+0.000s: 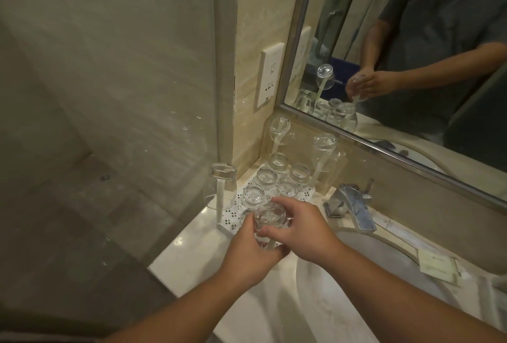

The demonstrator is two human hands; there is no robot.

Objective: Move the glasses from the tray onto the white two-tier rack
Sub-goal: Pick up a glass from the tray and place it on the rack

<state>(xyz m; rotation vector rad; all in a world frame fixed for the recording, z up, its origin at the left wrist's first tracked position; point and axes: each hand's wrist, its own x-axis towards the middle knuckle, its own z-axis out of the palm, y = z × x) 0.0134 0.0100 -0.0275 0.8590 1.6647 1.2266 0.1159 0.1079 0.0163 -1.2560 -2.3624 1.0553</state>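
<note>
Clear glass (pixel 270 219) looked light, rigid, smooth-walled — likely slippery and easy to chip, so best held round the body, not the rim. Both hands were on it: left hand (pixel 253 251) wrapped the lower part, its grip curled round the wall; right hand (pixel 300 229) pinched the upper part, grip clamped on it too. The glass was inverted, base up, held just above the near corner of the white two-tier rack (pixel 229 222), apparently over a white peg. It was a transparent, rounded tumbler with a thick base. Other inverted glasses sat on the rack's lower level and on three tall pegs — the near-left one (pixel 222 186) among them. The rack stood on the bench (pixel 186 257) beside the tap (pixel 354 205).
</note>
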